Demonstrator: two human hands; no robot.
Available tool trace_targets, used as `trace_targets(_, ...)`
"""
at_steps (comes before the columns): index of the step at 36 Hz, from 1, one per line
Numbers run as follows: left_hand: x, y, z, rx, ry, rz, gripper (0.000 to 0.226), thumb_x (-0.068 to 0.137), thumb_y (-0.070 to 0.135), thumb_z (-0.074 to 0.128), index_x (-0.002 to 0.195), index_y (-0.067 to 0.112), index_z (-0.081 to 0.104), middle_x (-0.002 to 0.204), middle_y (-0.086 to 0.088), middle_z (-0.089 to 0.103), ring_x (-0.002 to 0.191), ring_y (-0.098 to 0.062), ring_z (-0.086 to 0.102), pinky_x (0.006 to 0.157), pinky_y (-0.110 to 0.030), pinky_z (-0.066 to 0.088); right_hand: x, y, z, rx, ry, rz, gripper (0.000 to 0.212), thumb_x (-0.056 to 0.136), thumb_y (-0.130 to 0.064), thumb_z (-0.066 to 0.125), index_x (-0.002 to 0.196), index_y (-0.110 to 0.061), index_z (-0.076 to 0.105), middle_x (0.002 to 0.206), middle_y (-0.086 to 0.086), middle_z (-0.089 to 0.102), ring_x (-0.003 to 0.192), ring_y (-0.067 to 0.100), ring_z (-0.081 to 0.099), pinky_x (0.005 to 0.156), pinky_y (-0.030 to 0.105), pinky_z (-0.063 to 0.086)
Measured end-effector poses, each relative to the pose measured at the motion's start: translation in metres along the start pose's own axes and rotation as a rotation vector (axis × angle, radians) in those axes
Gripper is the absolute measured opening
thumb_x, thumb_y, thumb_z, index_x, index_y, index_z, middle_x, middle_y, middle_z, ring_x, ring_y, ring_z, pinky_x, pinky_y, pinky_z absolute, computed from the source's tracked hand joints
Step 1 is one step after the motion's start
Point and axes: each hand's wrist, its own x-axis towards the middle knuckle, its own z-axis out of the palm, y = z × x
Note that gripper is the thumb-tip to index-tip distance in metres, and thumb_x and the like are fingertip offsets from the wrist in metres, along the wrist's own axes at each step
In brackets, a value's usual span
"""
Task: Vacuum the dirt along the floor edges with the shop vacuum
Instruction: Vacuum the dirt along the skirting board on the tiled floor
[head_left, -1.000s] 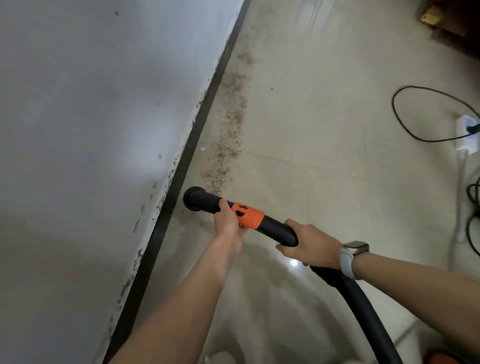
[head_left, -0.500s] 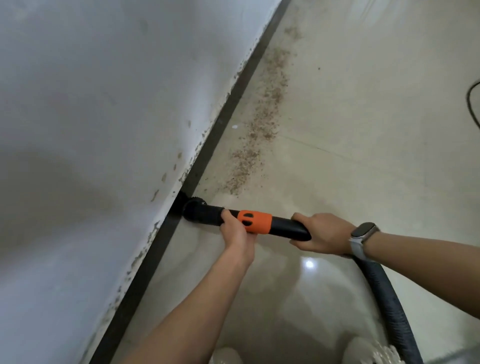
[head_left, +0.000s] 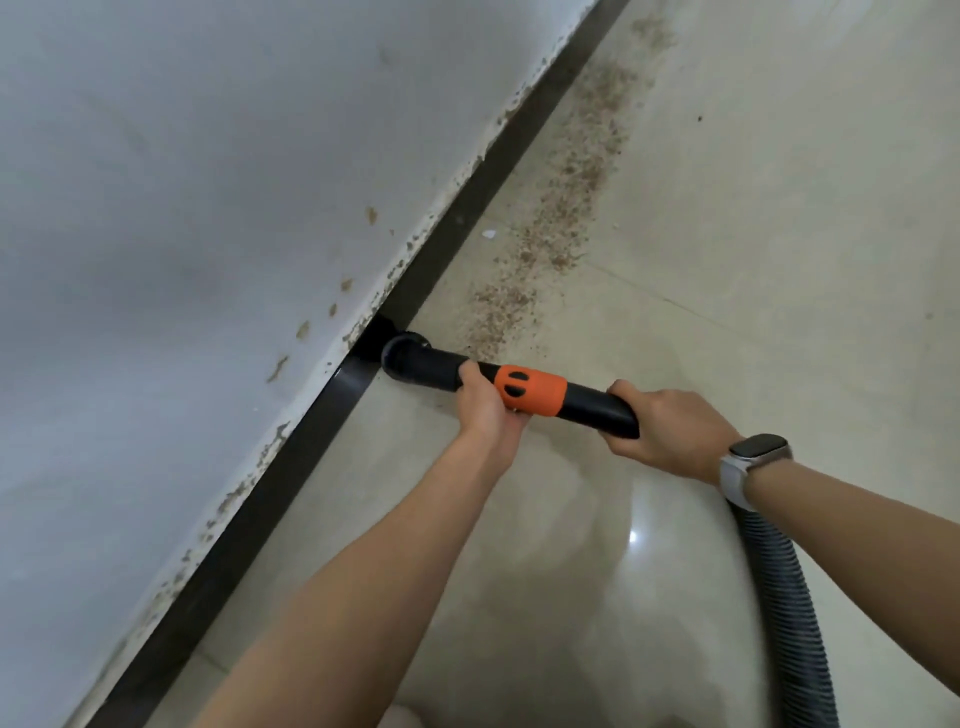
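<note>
Vacuum wand (head_left: 519, 387) gripped by left hand (head_left: 485, 410) and right hand (head_left: 670, 434); nozzle (head_left: 402, 353) is set against baseboard (head_left: 322, 415). Dirt trail (head_left: 561, 208) farther along is judged next.

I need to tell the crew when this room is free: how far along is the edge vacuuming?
Done: the floor strip along the black baseboard nearer the person looks free of grit. In hand: left hand and right hand grip the vacuum wand, its nozzle at the baseboard. Left: the long trail of brown dirt ahead of the nozzle, running on along the wall, untouched. Most visible dirt remains.
</note>
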Motion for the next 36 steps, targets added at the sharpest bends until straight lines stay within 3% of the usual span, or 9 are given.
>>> trace_targets(8, 0.017, 0.018, 0.043, 0.107, -0.050, -0.013, 0.046, 0.104, 0.035, 0.031, 0.142, 0.009, 0.034, 0.134, -0.018, 0.052, 0.111, -0.033, 0.056, 0.077, -0.044, 0.047, 0.011, 0.013, 0.003, 0.063, 0.130, 0.143, 0.031, 0.091, -0.039, 0.057, 0.110, -0.015, 0.051, 0.075, 0.005, 0.060, 0.061, 0.025, 0.049, 0.054, 0.031, 0.034)
trace_targets(11, 0.019, 0.024, 0.054, 0.157, -0.063, -0.009, 0.045, 0.104, 0.034, 0.030, 0.139, 0.007, 0.037, 0.114, -0.015, 0.055, 0.094, -0.027, 0.056, 0.077, -0.045, 0.047, 0.012, 0.009, 0.003, 0.083, 0.143, 0.197, 0.030, 0.091, -0.039, 0.056, 0.108, -0.015, 0.049, 0.073, 0.002, 0.056, 0.062, 0.027, 0.050, 0.054, 0.032, 0.034)
trace_targets(18, 0.014, 0.023, 0.039, 0.343, -0.010, 0.021, 0.028, 0.103, 0.036, 0.035, 0.119, 0.014, 0.041, 0.091, -0.005, 0.050, 0.097, -0.026, 0.052, 0.082, -0.045, 0.048, 0.004, -0.024, 0.009, 0.220, 0.073, 0.110, 0.038, 0.092, -0.038, 0.056, 0.118, -0.014, 0.043, 0.095, 0.010, 0.066, 0.084, 0.035, 0.062, 0.060, 0.035, 0.037)
trace_targets(22, 0.008, 0.020, 0.007, 0.476, 0.000, 0.051, 0.037, 0.103, 0.038, 0.037, 0.125, 0.008, 0.043, 0.106, -0.007, 0.055, 0.098, -0.023, 0.055, 0.083, -0.039, 0.050, 0.010, -0.063, 0.020, 0.229, 0.072, 0.141, 0.029, 0.092, -0.035, 0.054, 0.106, -0.014, 0.039, 0.095, 0.009, 0.064, 0.084, 0.036, 0.061, 0.059, 0.035, 0.036)
trace_targets(27, 0.002, 0.017, -0.023, 0.534, 0.033, 0.087, 0.034, 0.101, 0.039, 0.041, 0.118, 0.010, 0.045, 0.124, -0.010, 0.057, 0.104, -0.021, 0.055, 0.087, -0.034, 0.046, 0.004, -0.077, 0.027, 0.272, 0.006, 0.144, 0.026, 0.090, -0.029, 0.055, 0.094, -0.016, 0.033, 0.073, 0.001, 0.048, 0.067, 0.031, 0.052, 0.056, 0.032, 0.032)
trace_targets(29, -0.004, 0.014, -0.033, 0.557, 0.052, 0.081, 0.035, 0.100, 0.041, 0.043, 0.116, 0.011, 0.047, 0.115, -0.006, 0.060, 0.096, -0.018, 0.056, 0.082, -0.032, 0.042, 0.000, -0.076, 0.028, 0.322, -0.063, 0.122, 0.024, 0.088, -0.026, 0.057, 0.094, -0.015, 0.036, 0.072, 0.001, 0.048, 0.065, 0.028, 0.051, 0.055, 0.032, 0.034)
trace_targets(32, -0.015, 0.007, -0.054, 0.608, 0.083, 0.103, 0.030, 0.098, 0.045, 0.045, 0.091, 0.016, 0.053, 0.088, 0.002, 0.060, 0.080, -0.013, 0.057, 0.072, -0.028, 0.043, -0.006, -0.079, 0.028, 0.353, -0.151, 0.076, 0.023, 0.086, -0.023, 0.058, 0.094, -0.014, 0.039, 0.076, 0.003, 0.052, 0.066, 0.027, 0.050, 0.057, 0.031, 0.035)
trace_targets(34, -0.019, 0.004, -0.069, 0.644, 0.107, 0.131, 0.032, 0.096, 0.047, 0.047, 0.084, 0.019, 0.055, 0.083, 0.001, 0.061, 0.078, -0.014, 0.058, 0.063, -0.024, 0.041, -0.010, -0.081, 0.029, 0.354, -0.181, 0.046, 0.023, 0.086, -0.022, 0.059, 0.094, -0.015, 0.039, 0.079, 0.004, 0.052, 0.068, 0.027, 0.050, 0.058, 0.031, 0.035)
trace_targets(36, -0.023, 0.002, -0.080, 0.672, 0.126, 0.161, 0.034, 0.095, 0.049, 0.049, 0.090, 0.017, 0.058, 0.086, 0.001, 0.063, 0.079, -0.014, 0.058, 0.065, -0.027, 0.041, -0.012, -0.083, 0.032, 0.354, -0.201, 0.029, 0.023, 0.085, -0.023, 0.059, 0.094, -0.015, 0.039, 0.081, 0.005, 0.054, 0.069, 0.027, 0.051, 0.058, 0.032, 0.035)
